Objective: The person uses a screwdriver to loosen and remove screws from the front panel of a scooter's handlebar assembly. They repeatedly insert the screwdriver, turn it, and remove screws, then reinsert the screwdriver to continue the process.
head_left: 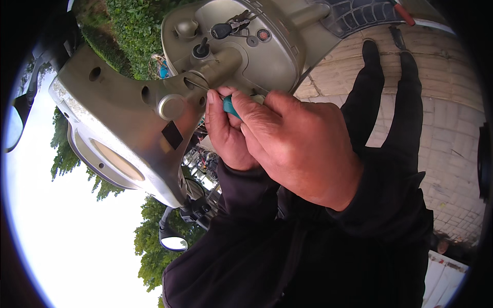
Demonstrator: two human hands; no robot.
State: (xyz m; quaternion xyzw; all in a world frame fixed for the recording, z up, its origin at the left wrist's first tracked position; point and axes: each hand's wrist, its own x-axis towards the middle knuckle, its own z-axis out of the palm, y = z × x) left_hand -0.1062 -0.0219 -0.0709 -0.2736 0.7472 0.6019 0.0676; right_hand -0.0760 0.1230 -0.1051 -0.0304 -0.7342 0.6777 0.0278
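Note:
A screwdriver with a teal handle (230, 107) and a thin metal shaft is in my hands. My right hand (303, 146) is closed round the handle. Against the front of the handle and the shaft, my left hand (225, 131) pinches with its fingertips. The shaft points into a recessed hole at the edge of the scooter's gold-beige handlebar cover (123, 102); the tip itself is hidden in that recess. Below the cover is the scooter's inner front panel (257, 61), where a bunch of keys (222, 31) hangs close to a small red round button (264, 35).
A black knob (202, 49) sticks out of the panel near the steering column. One mirror (173, 243) is at the lower left, another (13, 128) at the far left. Hedge (131, 31) grows behind the scooter. Paving (447, 138) lies at the right, under my legs.

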